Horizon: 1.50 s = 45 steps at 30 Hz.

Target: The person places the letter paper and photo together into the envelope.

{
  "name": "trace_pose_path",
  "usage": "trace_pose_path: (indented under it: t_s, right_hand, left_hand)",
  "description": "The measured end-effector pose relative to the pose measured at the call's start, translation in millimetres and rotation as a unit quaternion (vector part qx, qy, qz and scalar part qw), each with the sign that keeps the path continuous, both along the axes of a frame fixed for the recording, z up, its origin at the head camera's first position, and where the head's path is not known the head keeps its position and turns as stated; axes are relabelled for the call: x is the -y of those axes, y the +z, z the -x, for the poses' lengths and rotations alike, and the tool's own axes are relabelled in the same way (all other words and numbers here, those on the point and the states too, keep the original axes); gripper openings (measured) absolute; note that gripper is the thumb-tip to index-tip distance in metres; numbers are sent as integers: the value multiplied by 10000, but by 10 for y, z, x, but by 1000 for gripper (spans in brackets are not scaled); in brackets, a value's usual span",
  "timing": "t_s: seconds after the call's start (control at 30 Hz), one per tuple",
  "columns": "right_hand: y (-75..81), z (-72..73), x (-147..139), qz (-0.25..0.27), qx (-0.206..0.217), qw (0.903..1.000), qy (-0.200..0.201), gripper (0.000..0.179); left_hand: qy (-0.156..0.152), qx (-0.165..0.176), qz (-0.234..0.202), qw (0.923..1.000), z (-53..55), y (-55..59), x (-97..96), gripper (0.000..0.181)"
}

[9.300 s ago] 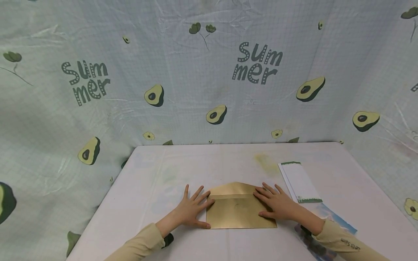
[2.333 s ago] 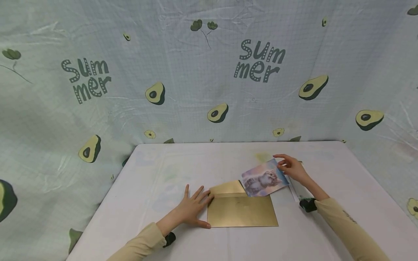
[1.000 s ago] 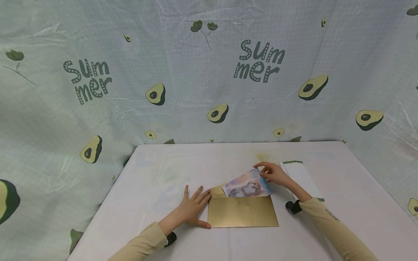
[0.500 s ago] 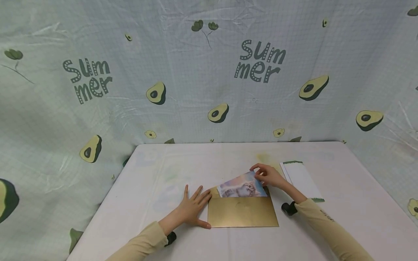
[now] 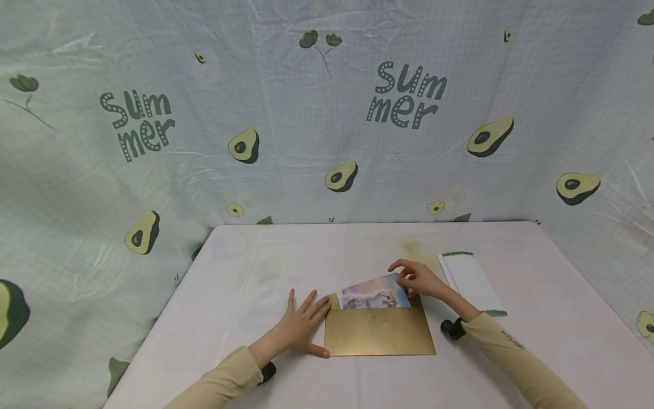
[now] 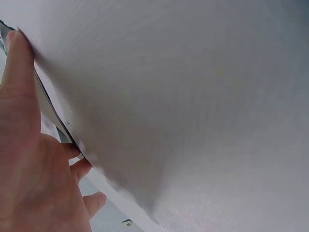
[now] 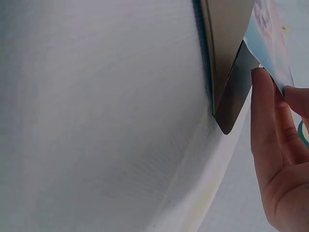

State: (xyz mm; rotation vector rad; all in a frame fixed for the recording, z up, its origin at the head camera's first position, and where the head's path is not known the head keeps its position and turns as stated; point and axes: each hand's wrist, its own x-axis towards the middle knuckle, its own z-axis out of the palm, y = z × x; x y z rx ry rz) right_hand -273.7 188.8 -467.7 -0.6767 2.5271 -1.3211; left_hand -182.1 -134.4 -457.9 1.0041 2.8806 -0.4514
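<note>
A gold envelope (image 5: 380, 335) lies flat on the white table, its flap folded open toward the far side. A postcard with a kitten picture (image 5: 375, 292) is partly inside it, the lower part hidden behind the envelope's front. My right hand (image 5: 421, 280) pinches the card's upper right corner between thumb and fingers; the right wrist view shows the card (image 7: 270, 43) tilted over the envelope's flap. My left hand (image 5: 298, 329) rests with spread fingers along the envelope's left edge, its fingertips on that edge.
A white notepad (image 5: 472, 284) with green printed ends lies to the right, beyond the right forearm. The white table (image 5: 286, 250) reaches back to a hanging cloth (image 5: 286, 113) printed with avocados. A dark wrist camera (image 5: 452, 328) sits beneath the right wrist.
My right hand has picked up the kitten card, brought it left over the envelope and slid it down into the opening, straightening it. The left hand has stayed on the envelope's left edge.
</note>
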Motion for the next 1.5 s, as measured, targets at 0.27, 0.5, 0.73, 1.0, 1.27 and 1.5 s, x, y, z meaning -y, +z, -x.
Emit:
trace_pose_path:
  t_s: [0.27,0.5,0.73,1.0,1.27,1.5]
  right_hand:
    - [39,-30,-46,-164,263,9995,79,22]
    - [35,-79,-113,-43,600,9979,253,23]
    - [37,-113,-155,-101,846,9956,398,24]
    - [19,-118,-157,-266,809,9950,513,22]
    - [-10,-121,-155,-493,714,9943,622,17]
    - [17,-115,-151,-549,743,9938,618,17]
  left_hand:
    - [32,8,-13,10000,4,23,-11,99]
    - [33,16,1,10000,-3,24,-12,99]
    - [69,75,18,9999,-1,21,-16,100]
    - [121,62,114,9998,-11,11,-15,100]
    - [123,104,86,9998,-24,1,-18,100]
    - [165,153,78,9997,-7,24,-28,100]
